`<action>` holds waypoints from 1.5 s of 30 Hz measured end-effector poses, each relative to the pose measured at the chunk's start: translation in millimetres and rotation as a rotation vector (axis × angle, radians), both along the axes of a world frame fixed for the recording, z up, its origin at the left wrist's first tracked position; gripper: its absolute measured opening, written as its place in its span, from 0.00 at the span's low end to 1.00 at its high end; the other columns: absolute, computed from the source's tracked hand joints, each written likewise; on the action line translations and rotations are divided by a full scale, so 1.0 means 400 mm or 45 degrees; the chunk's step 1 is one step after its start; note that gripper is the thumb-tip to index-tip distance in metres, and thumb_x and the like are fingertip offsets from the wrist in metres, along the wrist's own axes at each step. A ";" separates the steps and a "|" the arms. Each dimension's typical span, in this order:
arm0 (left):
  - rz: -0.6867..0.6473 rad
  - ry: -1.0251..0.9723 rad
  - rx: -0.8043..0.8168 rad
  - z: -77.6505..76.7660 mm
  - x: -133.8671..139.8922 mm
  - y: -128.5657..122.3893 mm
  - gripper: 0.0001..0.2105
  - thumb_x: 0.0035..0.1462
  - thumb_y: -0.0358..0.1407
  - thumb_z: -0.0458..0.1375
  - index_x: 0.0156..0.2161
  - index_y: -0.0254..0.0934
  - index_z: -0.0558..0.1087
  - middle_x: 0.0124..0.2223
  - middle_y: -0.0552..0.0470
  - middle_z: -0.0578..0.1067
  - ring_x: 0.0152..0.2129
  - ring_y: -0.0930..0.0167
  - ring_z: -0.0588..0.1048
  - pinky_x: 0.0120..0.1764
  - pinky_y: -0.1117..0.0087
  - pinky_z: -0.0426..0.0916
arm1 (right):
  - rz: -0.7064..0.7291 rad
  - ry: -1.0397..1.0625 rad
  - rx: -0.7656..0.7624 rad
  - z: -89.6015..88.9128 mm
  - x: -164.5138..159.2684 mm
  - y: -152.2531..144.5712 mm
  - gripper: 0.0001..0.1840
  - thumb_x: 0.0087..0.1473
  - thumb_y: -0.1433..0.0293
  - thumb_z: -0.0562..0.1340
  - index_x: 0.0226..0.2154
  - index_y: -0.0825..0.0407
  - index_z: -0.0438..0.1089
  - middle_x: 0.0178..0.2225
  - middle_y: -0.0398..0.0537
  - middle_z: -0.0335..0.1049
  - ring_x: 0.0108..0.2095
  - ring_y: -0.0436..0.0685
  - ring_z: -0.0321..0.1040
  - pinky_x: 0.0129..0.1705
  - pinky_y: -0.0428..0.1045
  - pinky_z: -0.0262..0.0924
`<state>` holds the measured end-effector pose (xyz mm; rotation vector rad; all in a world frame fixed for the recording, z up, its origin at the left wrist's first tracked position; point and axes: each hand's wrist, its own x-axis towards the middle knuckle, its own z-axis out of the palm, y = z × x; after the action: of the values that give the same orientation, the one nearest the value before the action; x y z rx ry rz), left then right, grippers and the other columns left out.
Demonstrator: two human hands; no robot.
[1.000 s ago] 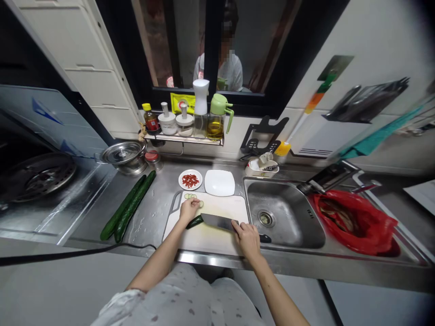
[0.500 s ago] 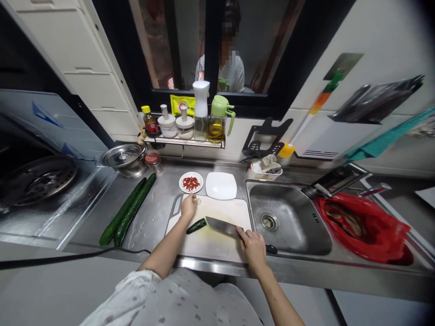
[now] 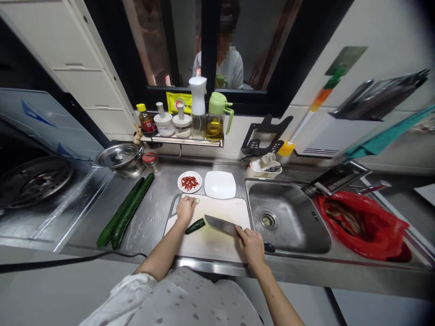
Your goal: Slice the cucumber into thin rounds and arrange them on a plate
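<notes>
My right hand (image 3: 252, 246) grips a kitchen knife (image 3: 219, 223) with a broad blade, its tip pointing left over the white cutting board (image 3: 217, 251). Near the board's upper left, my left hand (image 3: 186, 209) has its fingers closed at a small pale cucumber slice (image 3: 197, 200). A short dark-green cucumber piece (image 3: 195, 226) lies on the board between the left hand and the blade. Beyond the board stand a small plate of chopped red pieces (image 3: 189, 182) and a white square plate (image 3: 220, 184).
Two whole cucumbers (image 3: 131, 213) lie on the steel counter at left, before a lidded pot (image 3: 121, 159). The sink (image 3: 288, 222) adjoins the board at right, with a red plastic bag (image 3: 367, 226) beyond it. A rack (image 3: 190, 141) holds bottles and jars.
My left hand has shifted slightly left, its fingers still at the cucumber slice. The knife and my right hand stay almost in place; the whole view has shifted slightly.
</notes>
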<state>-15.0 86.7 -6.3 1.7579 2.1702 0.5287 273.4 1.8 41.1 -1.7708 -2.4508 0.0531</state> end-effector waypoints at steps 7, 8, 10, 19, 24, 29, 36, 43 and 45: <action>-0.039 0.026 0.014 -0.008 -0.004 -0.001 0.13 0.59 0.40 0.52 0.45 0.45 0.76 0.40 0.47 0.71 0.39 0.65 0.66 0.41 0.68 0.59 | -0.010 0.009 -0.006 0.001 -0.005 0.006 0.19 0.53 0.73 0.57 0.47 0.48 0.70 0.28 0.45 0.67 0.33 0.53 0.61 0.38 0.48 0.45; -0.037 0.026 0.014 -0.008 -0.003 -0.001 0.13 0.59 0.40 0.51 0.44 0.45 0.76 0.39 0.47 0.72 0.39 0.65 0.66 0.40 0.68 0.59 | -0.009 0.012 -0.002 0.000 -0.005 0.005 0.19 0.53 0.73 0.57 0.47 0.48 0.70 0.28 0.45 0.67 0.33 0.53 0.61 0.38 0.48 0.45; -0.032 0.026 0.016 -0.008 -0.003 -0.001 0.13 0.60 0.40 0.51 0.44 0.45 0.76 0.39 0.47 0.72 0.39 0.65 0.66 0.40 0.68 0.59 | -0.011 0.017 0.003 0.000 -0.004 0.004 0.19 0.53 0.73 0.57 0.48 0.48 0.70 0.28 0.45 0.67 0.33 0.53 0.61 0.39 0.47 0.45; 0.001 -0.036 0.037 0.007 0.000 -0.006 0.13 0.59 0.39 0.52 0.45 0.43 0.75 0.42 0.47 0.73 0.42 0.64 0.66 0.44 0.66 0.59 | -0.073 0.184 -0.034 -0.010 -0.013 0.000 0.19 0.55 0.72 0.53 0.47 0.50 0.70 0.30 0.47 0.71 0.34 0.53 0.64 0.38 0.47 0.49; 0.104 -0.169 0.138 0.014 0.006 -0.049 0.13 0.59 0.40 0.52 0.43 0.42 0.75 0.43 0.48 0.75 0.42 0.64 0.68 0.44 0.66 0.61 | -0.218 0.632 -0.041 -0.012 -0.037 0.014 0.21 0.59 0.65 0.48 0.46 0.53 0.70 0.40 0.52 0.73 0.40 0.55 0.68 0.42 0.48 0.56; 0.102 -0.297 0.145 0.008 0.019 -0.126 0.12 0.59 0.39 0.51 0.41 0.40 0.76 0.40 0.48 0.75 0.39 0.66 0.71 0.43 0.67 0.63 | -0.390 0.786 -0.091 0.011 -0.057 0.026 0.27 0.58 0.55 0.46 0.43 0.54 0.72 0.36 0.54 0.75 0.35 0.58 0.70 0.34 0.48 0.58; -0.093 -0.386 0.241 0.023 0.035 -0.212 0.13 0.61 0.40 0.49 0.43 0.40 0.75 0.41 0.48 0.75 0.40 0.69 0.71 0.46 0.67 0.64 | -0.354 0.661 -0.168 0.031 -0.080 0.014 0.29 0.59 0.52 0.43 0.37 0.53 0.71 0.27 0.50 0.73 0.28 0.56 0.67 0.28 0.46 0.50; -0.264 -0.388 0.274 0.015 0.045 -0.231 0.13 0.61 0.38 0.50 0.45 0.41 0.74 0.42 0.49 0.75 0.41 0.69 0.71 0.48 0.67 0.64 | -0.279 0.365 -0.329 0.039 -0.129 -0.002 0.19 0.60 0.62 0.46 0.44 0.52 0.67 0.30 0.48 0.74 0.31 0.55 0.69 0.30 0.45 0.48; -0.285 -0.382 0.285 0.007 0.044 -0.230 0.13 0.61 0.38 0.50 0.46 0.41 0.74 0.42 0.49 0.75 0.41 0.69 0.71 0.47 0.67 0.64 | -0.255 0.257 -0.376 0.045 -0.146 -0.008 0.18 0.60 0.63 0.48 0.49 0.50 0.63 0.32 0.48 0.74 0.32 0.55 0.69 0.30 0.45 0.48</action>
<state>2.7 -5.3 -3.7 1.8624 1.7418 0.9389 215.1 -1.3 59.3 -2.0031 -2.2036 0.5728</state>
